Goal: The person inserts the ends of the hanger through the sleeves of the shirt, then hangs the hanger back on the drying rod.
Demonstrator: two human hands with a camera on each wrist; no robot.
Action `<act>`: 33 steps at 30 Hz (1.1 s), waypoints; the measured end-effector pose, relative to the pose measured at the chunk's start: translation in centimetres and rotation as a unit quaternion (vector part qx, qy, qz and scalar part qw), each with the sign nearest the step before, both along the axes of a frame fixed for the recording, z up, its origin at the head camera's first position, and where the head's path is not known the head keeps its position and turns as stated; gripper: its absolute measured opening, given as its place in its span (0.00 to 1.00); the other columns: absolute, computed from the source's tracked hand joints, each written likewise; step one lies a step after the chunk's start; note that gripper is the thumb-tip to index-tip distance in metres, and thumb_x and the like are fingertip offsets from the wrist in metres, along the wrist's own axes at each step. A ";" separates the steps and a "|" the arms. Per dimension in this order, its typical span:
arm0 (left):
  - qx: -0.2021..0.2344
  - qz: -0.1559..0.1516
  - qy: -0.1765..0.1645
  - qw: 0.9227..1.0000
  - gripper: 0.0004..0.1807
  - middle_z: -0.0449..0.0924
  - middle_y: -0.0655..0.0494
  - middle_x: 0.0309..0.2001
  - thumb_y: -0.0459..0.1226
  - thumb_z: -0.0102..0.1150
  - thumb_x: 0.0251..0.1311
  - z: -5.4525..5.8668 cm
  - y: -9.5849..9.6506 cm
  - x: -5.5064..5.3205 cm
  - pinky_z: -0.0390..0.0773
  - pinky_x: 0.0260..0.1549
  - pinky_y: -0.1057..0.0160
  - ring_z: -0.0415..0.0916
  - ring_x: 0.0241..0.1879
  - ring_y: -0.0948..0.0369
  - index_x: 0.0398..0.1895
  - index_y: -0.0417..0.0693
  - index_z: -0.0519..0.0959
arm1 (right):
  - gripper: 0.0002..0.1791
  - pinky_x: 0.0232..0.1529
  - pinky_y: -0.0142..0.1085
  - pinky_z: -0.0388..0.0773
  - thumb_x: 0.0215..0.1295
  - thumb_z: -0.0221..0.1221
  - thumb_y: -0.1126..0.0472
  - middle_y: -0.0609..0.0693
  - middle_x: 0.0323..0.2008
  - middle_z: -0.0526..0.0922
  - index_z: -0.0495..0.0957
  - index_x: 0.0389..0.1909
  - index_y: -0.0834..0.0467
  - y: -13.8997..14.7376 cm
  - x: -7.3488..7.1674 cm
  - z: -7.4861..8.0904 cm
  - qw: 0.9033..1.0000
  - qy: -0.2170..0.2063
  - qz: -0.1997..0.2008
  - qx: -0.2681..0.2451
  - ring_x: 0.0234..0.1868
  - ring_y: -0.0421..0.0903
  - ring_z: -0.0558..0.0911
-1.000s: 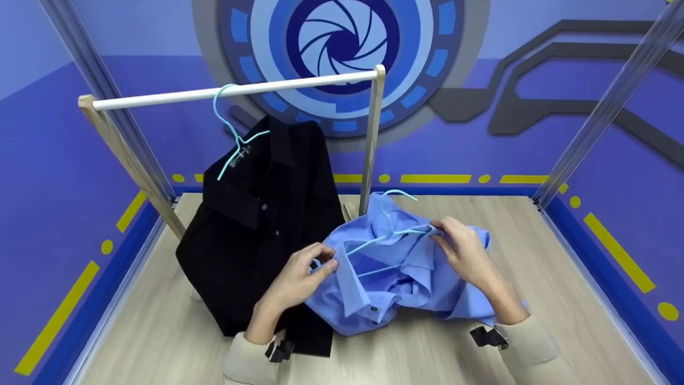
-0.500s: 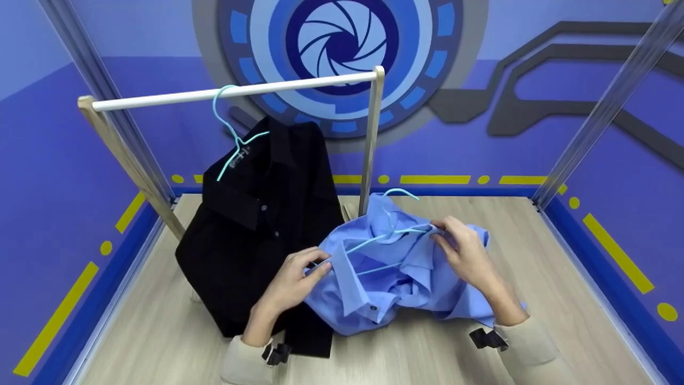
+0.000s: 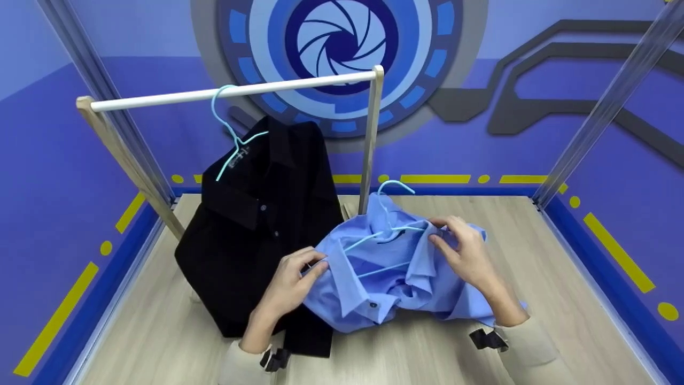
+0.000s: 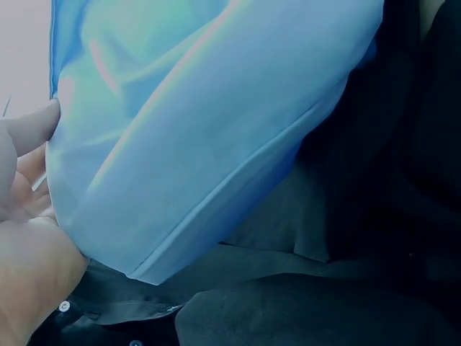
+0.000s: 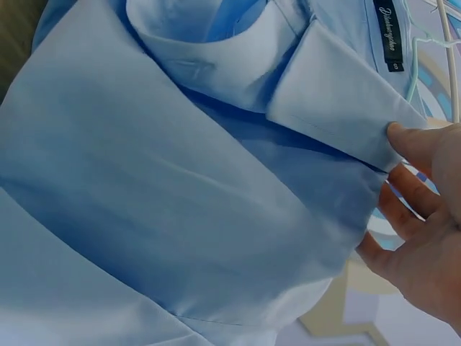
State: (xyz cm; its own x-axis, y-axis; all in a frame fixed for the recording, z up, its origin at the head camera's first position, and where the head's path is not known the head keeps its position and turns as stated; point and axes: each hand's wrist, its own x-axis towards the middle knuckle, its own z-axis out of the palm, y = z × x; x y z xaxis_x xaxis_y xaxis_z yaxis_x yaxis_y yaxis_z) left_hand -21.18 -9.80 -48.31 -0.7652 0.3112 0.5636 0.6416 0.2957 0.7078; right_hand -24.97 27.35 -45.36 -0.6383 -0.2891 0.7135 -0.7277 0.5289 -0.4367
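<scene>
A light blue collared shirt lies bunched on the table with a mint-coloured hanger inside its neck, the hook sticking up past the collar. My left hand pinches the shirt at its left shoulder between thumb and fingers; the left wrist view shows the thumb on the blue cloth. On the other side my right hand pinches the collar edge near the right shoulder, over the hanger's arm. In the right wrist view a black neck label shows inside the collar.
A rack with a white rail and wooden posts stands at the back left. From it a black shirt hangs on another mint hanger, its hem reaching the table beside my left forearm. Patterned blue walls enclose the table.
My left hand has shifted slightly left along the blue shirt's shoulder. The hanger's hook has risen a little, and the collar's right side has been drawn over the hanger's arm.
</scene>
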 end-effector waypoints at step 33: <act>0.038 0.077 0.009 0.996 0.06 0.79 0.62 0.34 0.28 0.63 0.68 0.5 -0.7 1.4 0.75 0.38 0.65 0.75 0.35 0.61 0.37 0.48 0.84 | 0.28 0.71 0.62 0.53 0.82 0.45 0.61 0.74 0.72 0.60 0.57 0.74 0.73 5.2 -0.4 -2.6 0.952 -0.256 -0.168 -0.018 0.74 0.70 0.57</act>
State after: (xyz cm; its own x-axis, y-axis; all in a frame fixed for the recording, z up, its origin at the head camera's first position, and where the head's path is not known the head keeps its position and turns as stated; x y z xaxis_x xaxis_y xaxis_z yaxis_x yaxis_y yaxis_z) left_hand -19.81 -10.48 -47.83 -0.7900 0.1471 0.5952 0.6059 0.3364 0.7209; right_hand -25.34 32.54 -47.93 -0.9571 0.0118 0.2894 -0.2067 0.6724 -0.7108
